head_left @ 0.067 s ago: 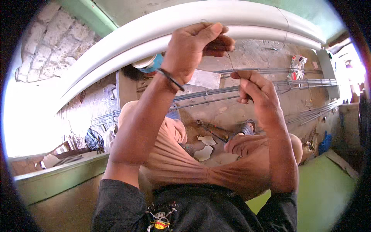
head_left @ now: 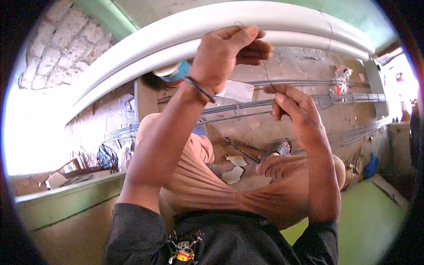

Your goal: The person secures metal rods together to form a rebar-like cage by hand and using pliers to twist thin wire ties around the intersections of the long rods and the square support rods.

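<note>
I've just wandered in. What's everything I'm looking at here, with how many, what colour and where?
Pipes: two, white, across the top
Thin wire: one, dark, upper centre
Metal rods: several, grey, across the floor
Bucket: one, blue and white, upper left of centre
Flat board: one, pale, right of the bucket
Two-handled tool: one, dark, centre
Broken scraps: two, whitish, below the tool
Crumpled plastic: one, blue, far right
Bag: one, dark, left
Stone wall: one, pale, upper left
Trousers: one pair, pinkish tan, lower centre
Shirt: one, black, bottom
Left grip: one bare hand, upper centre
Right grip: one bare hand, pinching the wire
</note>
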`<move>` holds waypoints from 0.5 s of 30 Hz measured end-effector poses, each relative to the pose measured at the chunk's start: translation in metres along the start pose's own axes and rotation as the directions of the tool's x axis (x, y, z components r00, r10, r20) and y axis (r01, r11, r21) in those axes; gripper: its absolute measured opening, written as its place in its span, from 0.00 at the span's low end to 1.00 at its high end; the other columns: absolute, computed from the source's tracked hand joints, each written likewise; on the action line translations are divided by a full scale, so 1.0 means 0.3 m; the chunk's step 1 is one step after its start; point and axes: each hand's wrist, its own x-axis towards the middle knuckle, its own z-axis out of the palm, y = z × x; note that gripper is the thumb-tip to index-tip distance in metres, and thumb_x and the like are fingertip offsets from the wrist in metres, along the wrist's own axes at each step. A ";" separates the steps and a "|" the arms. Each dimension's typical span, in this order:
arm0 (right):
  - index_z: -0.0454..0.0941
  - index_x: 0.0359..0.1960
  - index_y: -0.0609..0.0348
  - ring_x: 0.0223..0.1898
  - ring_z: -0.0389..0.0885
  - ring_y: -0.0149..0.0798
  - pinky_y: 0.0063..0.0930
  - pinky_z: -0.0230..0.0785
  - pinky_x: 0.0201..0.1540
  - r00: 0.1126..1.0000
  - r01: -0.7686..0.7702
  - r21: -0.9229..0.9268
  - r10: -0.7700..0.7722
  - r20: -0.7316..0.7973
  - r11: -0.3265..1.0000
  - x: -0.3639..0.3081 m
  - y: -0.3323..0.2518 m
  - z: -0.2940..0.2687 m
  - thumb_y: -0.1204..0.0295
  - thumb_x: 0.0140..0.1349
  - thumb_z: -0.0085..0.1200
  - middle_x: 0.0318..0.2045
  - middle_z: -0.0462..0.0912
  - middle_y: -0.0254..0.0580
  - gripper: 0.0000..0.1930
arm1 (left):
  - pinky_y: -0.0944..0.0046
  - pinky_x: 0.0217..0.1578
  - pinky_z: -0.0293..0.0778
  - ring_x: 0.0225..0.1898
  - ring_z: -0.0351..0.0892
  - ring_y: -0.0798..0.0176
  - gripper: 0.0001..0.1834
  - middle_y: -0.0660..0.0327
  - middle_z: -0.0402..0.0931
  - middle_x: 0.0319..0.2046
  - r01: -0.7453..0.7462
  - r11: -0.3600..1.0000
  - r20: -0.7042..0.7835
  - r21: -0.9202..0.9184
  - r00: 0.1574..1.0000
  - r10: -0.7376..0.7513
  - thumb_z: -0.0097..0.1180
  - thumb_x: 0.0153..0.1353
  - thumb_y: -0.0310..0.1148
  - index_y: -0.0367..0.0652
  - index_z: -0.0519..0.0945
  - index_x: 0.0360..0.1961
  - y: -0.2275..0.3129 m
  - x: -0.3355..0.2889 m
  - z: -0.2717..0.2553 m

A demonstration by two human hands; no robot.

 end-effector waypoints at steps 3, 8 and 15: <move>0.75 0.49 0.66 0.22 0.61 0.23 0.21 0.61 0.29 0.988 0.146 -0.229 -0.130 0.083 0.962 0.016 0.018 -0.027 0.61 0.66 0.48 0.18 0.63 0.26 0.19 | 0.59 0.41 0.79 0.38 0.83 0.56 0.17 0.50 0.81 0.36 -0.011 0.955 -0.027 -0.296 1.000 0.003 0.50 0.65 0.42 0.36 0.77 0.40 -0.027 0.025 -0.017; 0.66 0.57 0.67 0.20 0.56 0.19 0.18 0.53 0.23 0.989 0.067 0.218 -0.093 0.112 0.974 0.000 -0.013 -0.064 0.57 0.64 0.50 0.17 0.58 0.20 0.28 | 0.62 0.22 0.73 0.20 0.76 0.61 0.16 0.56 0.76 0.21 0.054 0.814 -0.178 -0.578 0.966 -0.190 0.44 0.68 0.39 0.40 0.75 0.28 -0.076 0.101 0.104; 0.64 0.61 0.61 0.30 0.68 0.25 0.17 0.60 0.33 0.969 0.232 0.250 -0.201 -0.146 0.940 0.015 -0.041 -0.082 0.61 0.65 0.50 0.25 0.69 0.27 0.26 | 0.64 0.11 0.64 0.11 0.72 0.62 0.16 0.53 0.74 0.12 -0.193 0.771 -0.296 -0.607 0.955 0.006 0.51 0.63 0.33 0.36 0.75 0.19 -0.035 0.238 0.202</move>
